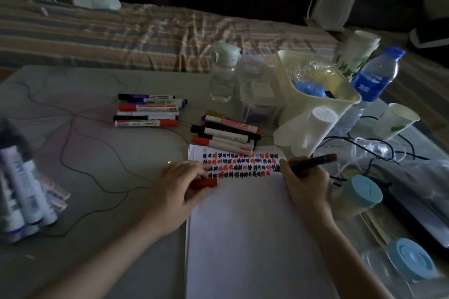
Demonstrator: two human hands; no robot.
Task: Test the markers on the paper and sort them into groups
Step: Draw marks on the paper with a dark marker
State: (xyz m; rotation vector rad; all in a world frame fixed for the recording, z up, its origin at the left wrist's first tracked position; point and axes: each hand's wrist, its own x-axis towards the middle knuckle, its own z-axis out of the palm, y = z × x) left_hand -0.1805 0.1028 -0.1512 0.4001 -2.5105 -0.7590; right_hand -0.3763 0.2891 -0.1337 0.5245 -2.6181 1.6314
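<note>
**Marker tip on the paper, cap in the other hand**

The left hand [181,185], forearm reaching in from below, pinches a red cap [203,183] at the paper [245,238] edge. The right hand [302,181] grips a marker [313,160], tip on the scribble rows. Beyond lie two marker groups [147,112] [226,134]; a cream bin [340,102] holds blue plastic.

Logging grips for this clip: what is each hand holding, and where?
Right hand grips the marker low on its barrel; left hand holds its red cap.
</note>
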